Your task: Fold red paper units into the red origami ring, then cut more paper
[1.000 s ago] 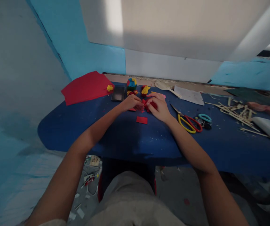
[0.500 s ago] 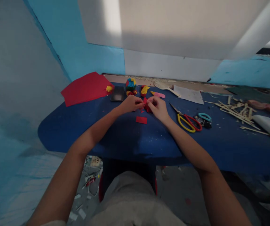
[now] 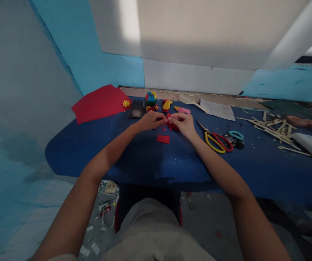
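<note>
My left hand (image 3: 152, 121) and my right hand (image 3: 183, 125) meet over the table, fingertips close together. Between them is a small red folded-paper piece (image 3: 173, 127), partly hidden by my fingers. My right thumb and fingers pinch it, and the left fingertips are closed at its left side. A flat red paper rectangle (image 3: 163, 139) lies just in front of the hands, with tiny red scraps near it. Behind them stand a multicoloured paper ball (image 3: 151, 98), a yellow-and-red paper figure (image 3: 167, 105) and a pink piece with a yellow tip (image 3: 182, 110).
A large red paper sheet (image 3: 98, 103) and a dark phone-like slab (image 3: 136, 109) lie left on the blue table (image 3: 134, 159). To the right are scissors (image 3: 216, 141), blue-handled pliers (image 3: 235, 137), a pale slotted spoon (image 3: 194, 102), white paper (image 3: 218, 110) and wooden sticks (image 3: 277, 128).
My right fingers have shifted slightly over the red paper piece, which shows from a different side. The left hand stays nearly in place. The view has tilted slightly.
</note>
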